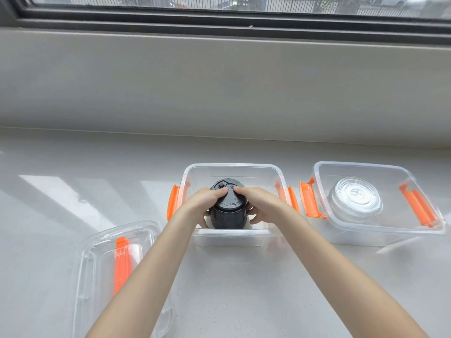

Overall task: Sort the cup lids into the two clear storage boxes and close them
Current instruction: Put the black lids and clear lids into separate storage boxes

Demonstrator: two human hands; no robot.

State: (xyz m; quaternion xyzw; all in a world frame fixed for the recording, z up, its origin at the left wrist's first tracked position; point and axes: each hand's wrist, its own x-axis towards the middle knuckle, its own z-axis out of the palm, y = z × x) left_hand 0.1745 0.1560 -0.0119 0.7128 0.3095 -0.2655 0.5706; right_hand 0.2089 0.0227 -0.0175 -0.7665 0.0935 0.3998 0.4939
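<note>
A stack of black cup lids stands inside the middle clear storage box, which has orange side latches. My left hand grips the stack's left side, thumb on the top lid. My right hand grips its right side the same way. The right clear box holds a stack of clear cup lids and stands open. Two clear box covers with an orange handle lie stacked at the front left.
The boxes stand on a pale grey counter below a window ledge and a dark window frame. A thin white strip lies by the right box's front corner.
</note>
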